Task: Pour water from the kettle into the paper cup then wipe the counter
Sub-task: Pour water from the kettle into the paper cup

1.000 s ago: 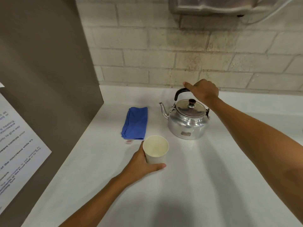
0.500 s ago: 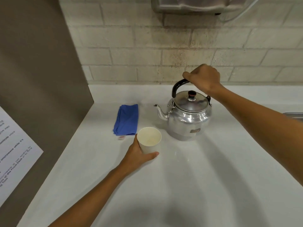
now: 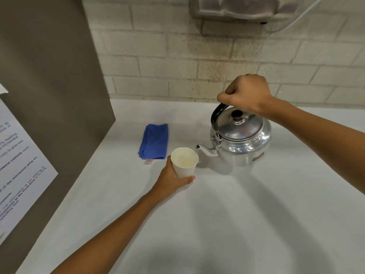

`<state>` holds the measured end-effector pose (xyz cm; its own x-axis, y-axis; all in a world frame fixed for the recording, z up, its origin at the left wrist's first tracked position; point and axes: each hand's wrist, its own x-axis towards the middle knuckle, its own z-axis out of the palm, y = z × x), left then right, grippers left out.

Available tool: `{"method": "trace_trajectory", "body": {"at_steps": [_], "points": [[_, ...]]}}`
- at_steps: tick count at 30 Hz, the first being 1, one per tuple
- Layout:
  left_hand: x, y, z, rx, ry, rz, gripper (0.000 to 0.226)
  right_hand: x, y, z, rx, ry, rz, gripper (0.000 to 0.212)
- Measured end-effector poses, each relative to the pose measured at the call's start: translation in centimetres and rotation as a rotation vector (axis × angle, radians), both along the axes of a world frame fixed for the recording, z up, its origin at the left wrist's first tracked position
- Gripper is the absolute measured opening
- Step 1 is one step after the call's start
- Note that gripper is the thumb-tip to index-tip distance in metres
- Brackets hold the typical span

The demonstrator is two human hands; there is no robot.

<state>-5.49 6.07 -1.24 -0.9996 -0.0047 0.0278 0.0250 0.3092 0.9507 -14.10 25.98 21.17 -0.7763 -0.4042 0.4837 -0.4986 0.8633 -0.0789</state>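
At the far left a brown panel (image 3: 49,95) stood upright along the edge of the counter (image 3: 237,214), with a white printed notice (image 3: 17,165) stuck on it; the print was too blurred to read. Right of the panel, a folded blue cloth (image 3: 154,141) lay flat on the white counter, with a small tag (image 3: 148,162) showing at its near edge.

Just beside the cloth's near right corner stood the paper cup (image 3: 184,162), upright on the counter with its mouth open to the camera; whether it held any water could not be told. The left hand (image 3: 171,179) was wrapped around the lower part of the cup from the near side, thumb curled across the front, fingers hidden behind it.

Right of the cup was the metal kettle (image 3: 243,141), tilted towards the cup, its spout (image 3: 206,150) pointing left and ending just beside the cup's rim, apart from it. The lid (image 3: 240,126) with its dark knob sat on top. No water showed at the spout. The right hand (image 3: 246,91) was closed in a fist around the top of the black handle (image 3: 217,113), the arm reaching in from the right.

Behind everything ran a pale brick wall (image 3: 197,72), with a grey metal fixture (image 3: 237,8) mounted high on it.
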Motion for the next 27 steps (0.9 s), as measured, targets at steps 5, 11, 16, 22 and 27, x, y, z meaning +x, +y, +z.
{"method": "trace_trajectory", "body": {"at_steps": [5, 11, 16, 22, 27], "points": [[0.1, 0.1, 0.1, 0.029, 0.009, -0.009, 0.083, 1.3, -1.5, 0.5, 0.127, 0.053, 0.060, 0.041], [0.2, 0.2, 0.2, 0.036, 0.014, -0.008, 0.080, 1.6, -2.5, 1.0, 0.261, 0.089, 0.097, 0.048], [0.3, 0.3, 0.1, 0.060, 0.018, -0.005, 0.079, 1.8, -3.3, 1.7, 0.302, 0.100, 0.116, 0.048], [0.4, 0.2, 0.0, 0.105, 0.008, -0.012, 0.079, 2.1, -4.1, 2.2, 0.338, 0.127, 0.143, 0.046], [0.5, 0.2, 0.0, 0.143, 0.009, -0.029, 0.077, 2.4, -4.6, 2.6, 0.386, 0.144, 0.167, 0.047]]}}
